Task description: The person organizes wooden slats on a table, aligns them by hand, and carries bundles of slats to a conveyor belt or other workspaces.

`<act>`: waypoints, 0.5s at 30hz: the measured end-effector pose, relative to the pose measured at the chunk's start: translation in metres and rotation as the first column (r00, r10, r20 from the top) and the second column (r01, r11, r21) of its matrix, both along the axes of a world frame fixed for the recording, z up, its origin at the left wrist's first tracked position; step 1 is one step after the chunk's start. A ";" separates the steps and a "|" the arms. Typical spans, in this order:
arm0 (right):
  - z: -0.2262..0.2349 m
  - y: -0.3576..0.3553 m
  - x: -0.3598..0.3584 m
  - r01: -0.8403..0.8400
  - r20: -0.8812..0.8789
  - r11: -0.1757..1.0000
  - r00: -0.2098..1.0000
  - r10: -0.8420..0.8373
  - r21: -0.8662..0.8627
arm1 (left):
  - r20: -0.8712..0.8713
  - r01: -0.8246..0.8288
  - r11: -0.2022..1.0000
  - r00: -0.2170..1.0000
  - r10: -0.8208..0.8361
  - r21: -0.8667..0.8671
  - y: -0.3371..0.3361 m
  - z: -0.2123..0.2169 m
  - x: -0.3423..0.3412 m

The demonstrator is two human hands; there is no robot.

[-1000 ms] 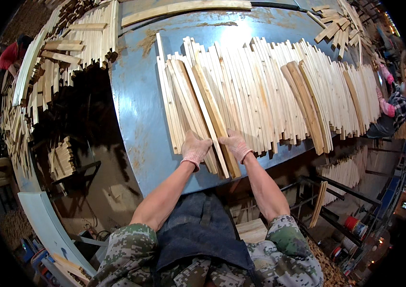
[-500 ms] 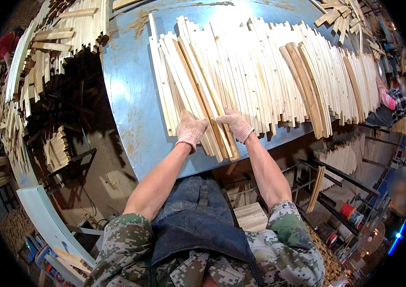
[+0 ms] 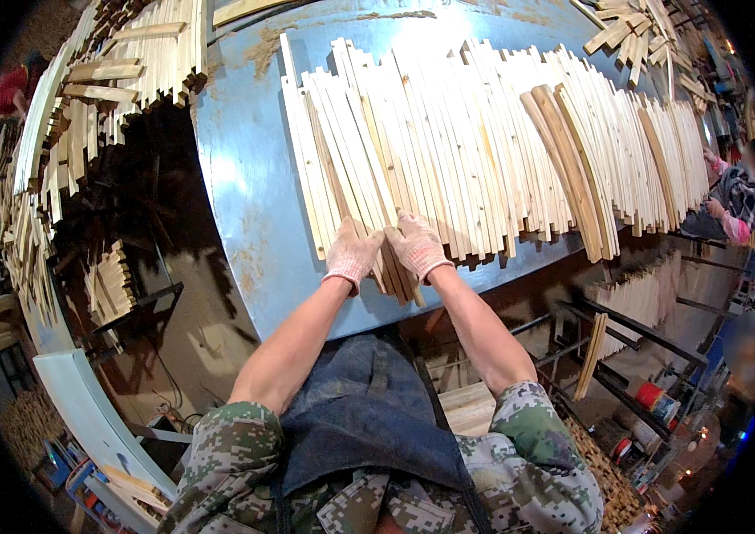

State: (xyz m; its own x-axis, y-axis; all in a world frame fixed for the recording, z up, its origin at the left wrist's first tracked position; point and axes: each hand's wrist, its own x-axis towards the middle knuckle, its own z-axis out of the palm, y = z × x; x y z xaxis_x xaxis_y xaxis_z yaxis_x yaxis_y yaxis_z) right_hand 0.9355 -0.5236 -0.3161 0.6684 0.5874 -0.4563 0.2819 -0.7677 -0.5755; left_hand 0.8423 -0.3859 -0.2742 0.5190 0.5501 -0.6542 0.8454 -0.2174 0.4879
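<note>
Pale wooden strips (image 3: 449, 151) lie side by side in a long row across a blue metal-topped table (image 3: 235, 214). My left hand (image 3: 355, 252), in a pale knitted glove, grips the near ends of a few strips (image 3: 392, 271) at the row's left part. Close beside it, my right hand (image 3: 418, 245), gloved the same way, closes on these strips from their other side. The thumbs almost meet above the wood, while the other fingers are partly hidden. Two darker brown strips (image 3: 560, 160) rest on top of the row farther right.
More strips are piled on a stand (image 3: 150, 58) at the far left, and loose offcuts (image 3: 627, 36) lie at the far right. A co-worker (image 3: 734, 200) is at the row's right end. A dark metal rack (image 3: 627, 338) with strips stands below the table's right side.
The strips in my hands have come down among the row, where they lay slanted on top before. My right hand has moved left, closer to my left hand. The co-worker's arms have shifted.
</note>
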 end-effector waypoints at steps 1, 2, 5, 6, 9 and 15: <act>0.011 0.000 0.000 -0.021 -0.002 0.999 1.000 0.021 -0.045 | 0.003 0.044 0.999 0.999 -0.044 0.013 -0.001 -0.004 -0.004; 0.016 0.002 0.003 -0.040 0.000 0.996 0.999 0.040 -0.081 | -0.028 0.063 0.998 0.998 -0.064 -0.026 0.002 0.002 -0.003; 0.023 0.014 0.006 -0.011 -0.033 0.988 0.999 0.006 -0.156 | -0.080 0.184 0.970 0.977 -0.199 -0.161 0.010 -0.010 -0.014; 0.037 0.023 -0.001 0.062 -0.013 0.988 0.998 -0.064 -0.143 | -0.076 0.242 0.956 0.963 -0.257 -0.168 0.013 -0.006 -0.018; 0.029 0.043 -0.005 0.092 0.058 0.990 0.995 -0.086 -0.111 | 0.001 0.128 0.865 0.989 -0.145 -0.484 0.028 0.013 -0.045; 0.006 0.118 -0.017 0.227 0.110 0.959 0.971 -0.211 -0.169 | -0.034 -0.215 0.858 0.974 0.225 -0.467 0.092 0.044 -0.143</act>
